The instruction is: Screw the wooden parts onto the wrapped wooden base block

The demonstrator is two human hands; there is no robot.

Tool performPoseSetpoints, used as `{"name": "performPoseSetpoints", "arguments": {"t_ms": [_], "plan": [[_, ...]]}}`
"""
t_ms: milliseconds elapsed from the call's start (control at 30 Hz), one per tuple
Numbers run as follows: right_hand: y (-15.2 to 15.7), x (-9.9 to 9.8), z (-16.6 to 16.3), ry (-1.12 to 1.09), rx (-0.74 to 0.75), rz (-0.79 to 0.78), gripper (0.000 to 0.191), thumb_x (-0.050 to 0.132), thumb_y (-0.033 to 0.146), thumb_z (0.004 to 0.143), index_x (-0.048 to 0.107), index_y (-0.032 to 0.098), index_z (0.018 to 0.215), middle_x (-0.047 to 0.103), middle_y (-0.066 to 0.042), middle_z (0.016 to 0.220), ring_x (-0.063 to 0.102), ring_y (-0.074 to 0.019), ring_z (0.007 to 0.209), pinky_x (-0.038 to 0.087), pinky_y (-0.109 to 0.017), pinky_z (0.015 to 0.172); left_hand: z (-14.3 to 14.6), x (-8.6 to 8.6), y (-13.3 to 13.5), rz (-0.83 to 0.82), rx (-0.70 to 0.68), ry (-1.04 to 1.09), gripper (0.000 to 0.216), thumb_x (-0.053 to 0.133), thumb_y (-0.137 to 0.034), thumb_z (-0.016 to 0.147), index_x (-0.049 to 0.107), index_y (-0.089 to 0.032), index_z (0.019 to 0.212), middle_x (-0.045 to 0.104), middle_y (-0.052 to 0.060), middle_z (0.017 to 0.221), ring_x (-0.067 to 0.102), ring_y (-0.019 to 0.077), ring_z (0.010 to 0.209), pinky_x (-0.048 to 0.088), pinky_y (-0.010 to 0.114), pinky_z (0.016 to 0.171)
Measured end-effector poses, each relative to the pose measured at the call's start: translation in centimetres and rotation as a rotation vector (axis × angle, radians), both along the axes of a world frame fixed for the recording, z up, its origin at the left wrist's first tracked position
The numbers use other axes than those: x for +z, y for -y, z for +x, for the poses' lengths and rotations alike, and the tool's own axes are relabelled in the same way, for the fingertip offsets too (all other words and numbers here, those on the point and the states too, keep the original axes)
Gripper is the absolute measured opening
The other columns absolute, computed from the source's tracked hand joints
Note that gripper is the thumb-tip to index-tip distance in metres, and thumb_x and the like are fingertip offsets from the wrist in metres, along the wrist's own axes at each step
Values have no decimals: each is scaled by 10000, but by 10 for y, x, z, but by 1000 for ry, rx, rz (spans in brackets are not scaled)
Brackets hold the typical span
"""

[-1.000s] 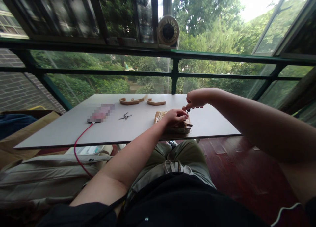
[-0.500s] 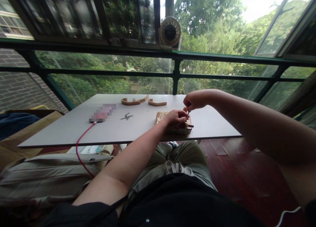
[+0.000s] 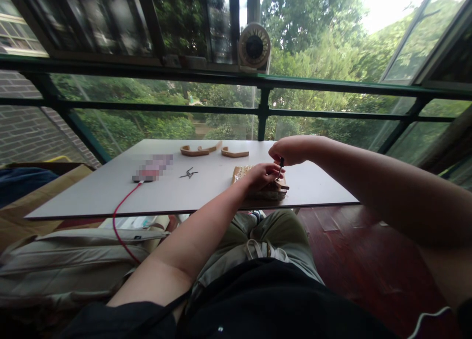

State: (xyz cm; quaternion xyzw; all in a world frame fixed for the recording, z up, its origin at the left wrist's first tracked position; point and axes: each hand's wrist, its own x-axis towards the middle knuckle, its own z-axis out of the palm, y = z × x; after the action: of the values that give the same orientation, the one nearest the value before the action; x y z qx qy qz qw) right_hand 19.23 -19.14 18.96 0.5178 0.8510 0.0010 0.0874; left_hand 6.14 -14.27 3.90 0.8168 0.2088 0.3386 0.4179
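My right hand is closed around the dark handle of a screwdriver, whose shaft points down. Beneath its tip lies a small wooden piece on top of a worn wooden block with whitish patches. My left hand lies over the block, its fingers bent together close beside the screwdriver's shaft. What those fingers pinch is too small to make out. The block sits near the front edge of the white table. To its left is a little heap of dark screws.
Curved wooden pieces lie along the table's far side. At the left, a blurred-out flat device has a red cable running over the front edge. A bag stands below left. Green railing runs behind the table.
My right hand has shifted slightly left and turned over the screwdriver, so its dark handle now shows more upright. My left hand stays on the block, fingers slightly moved.
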Motion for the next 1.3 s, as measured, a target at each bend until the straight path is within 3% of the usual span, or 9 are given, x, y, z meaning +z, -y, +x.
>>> {"name": "performPoseSetpoints", "arguments": {"t_ms": [167, 300, 533, 767, 1000, 1167, 1300], "plan": [[-4, 3, 7, 93, -47, 125, 189, 772, 340, 641, 674, 229, 758, 687, -95, 789, 595, -264, 798, 406, -378, 671, 0, -1, -1, 30, -22, -33, 293, 534, -322, 863, 677, -104, 997, 689, 99, 963, 630, 160, 863, 505, 296, 807], [-11, 8, 15, 76, -67, 192, 307, 697, 520, 699, 671, 216, 731, 677, -106, 745, 594, -257, 751, 388, -375, 633, -1, 3, 2, 87, 24, -85, 287, 523, -353, 863, 681, -122, 928, 689, 74, 923, 619, 146, 809, 494, 262, 750], [-8, 13, 15, 29, 17, 131, 218, 705, 441, 723, 678, 225, 738, 684, -80, 768, 597, -230, 758, 378, -361, 660, -3, 8, 5, 123, 78, -145, 294, 542, -369, 838, 687, -126, 919, 696, 66, 917, 616, 142, 785, 475, 237, 717], [-8, 16, 0, 72, -165, 103, 389, 680, 586, 703, 634, 217, 588, 631, -94, 584, 608, -257, 725, 400, -384, 668, -4, 8, 4, 106, 30, -104, 260, 536, -317, 825, 681, -120, 914, 704, 69, 945, 631, 155, 828, 476, 251, 771], [-9, 15, -1, 114, -255, 42, 417, 573, 614, 781, 678, 218, 703, 643, -123, 609, 618, -288, 742, 410, -412, 681, -5, 10, 7, 98, 103, -95, 303, 565, -373, 813, 676, -122, 940, 704, 65, 915, 621, 147, 771, 467, 247, 712], [-11, 8, 10, 89, -149, 140, 433, 538, 606, 806, 682, 203, 742, 657, -128, 678, 605, -273, 727, 395, -391, 653, -4, 6, 4, 90, 141, -52, 286, 606, -373, 792, 658, -126, 926, 692, 50, 844, 602, 127, 698, 454, 229, 637], [-7, 11, 22, 24, -1, 118, 304, 597, 398, 813, 642, 219, 1055, 684, -86, 858, 581, -209, 719, 374, -330, 616, -2, 2, 1, 48, 127, -31, 283, 605, -375, 796, 654, -129, 927, 694, 52, 862, 606, 130, 710, 463, 233, 648]]}}
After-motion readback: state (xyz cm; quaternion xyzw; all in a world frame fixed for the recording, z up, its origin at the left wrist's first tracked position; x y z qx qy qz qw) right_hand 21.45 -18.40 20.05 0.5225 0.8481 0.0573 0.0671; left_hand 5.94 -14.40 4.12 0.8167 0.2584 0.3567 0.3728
